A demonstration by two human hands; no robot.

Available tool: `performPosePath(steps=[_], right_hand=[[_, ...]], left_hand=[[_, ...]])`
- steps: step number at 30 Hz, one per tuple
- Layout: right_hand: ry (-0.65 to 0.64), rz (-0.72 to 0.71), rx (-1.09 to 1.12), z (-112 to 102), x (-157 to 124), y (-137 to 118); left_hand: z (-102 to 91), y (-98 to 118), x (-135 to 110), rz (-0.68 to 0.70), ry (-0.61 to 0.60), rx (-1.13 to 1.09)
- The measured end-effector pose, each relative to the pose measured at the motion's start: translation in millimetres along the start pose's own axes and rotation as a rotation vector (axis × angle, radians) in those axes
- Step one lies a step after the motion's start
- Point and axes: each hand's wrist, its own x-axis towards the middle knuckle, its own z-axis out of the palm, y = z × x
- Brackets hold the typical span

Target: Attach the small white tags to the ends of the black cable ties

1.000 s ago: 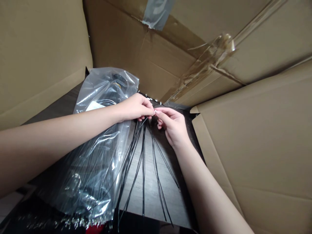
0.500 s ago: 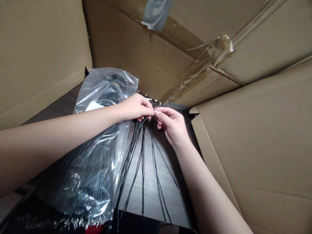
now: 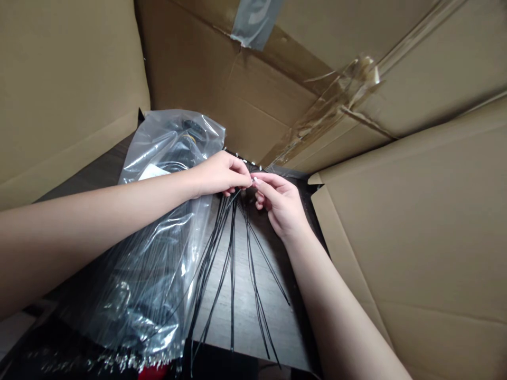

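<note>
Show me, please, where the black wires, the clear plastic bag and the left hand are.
black wires (image 3: 232,253): head view, on the straight middle strand.
clear plastic bag (image 3: 158,274): head view, on its crinkled middle panel.
left hand (image 3: 216,174): head view, on the back of the hand.

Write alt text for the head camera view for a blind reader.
The left hand and right hand pinch the top ends of thin black wires that fan down over a dark tabletop. A clear plastic bag lies beside them, cardboard flaps all around.
</note>
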Motion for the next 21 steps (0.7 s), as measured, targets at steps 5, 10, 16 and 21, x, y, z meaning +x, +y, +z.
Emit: performPosePath(steps=[5,10,16,21], right_hand=[[-0.004,0.007,-0.015,-1.7,0.4,1.1],[-0.019,0.006,-0.006,-1.2,0.2,0.8],[-0.017,0.004,-0.022,-0.6,0.1,0.3],[-0.043,-0.012,-0.042,-1.5,0.2,0.9]], left_hand=[[-0.7,0.0,-0.2,0.003,-0.001,0.01],[-1.0,1.2,-0.9,0.001,-0.005,0.0],[-0.5,3.0,-2.0,-0.009,-0.005,-0.012],[-0.6,3.7,-2.2,-0.018,0.004,-0.031]])
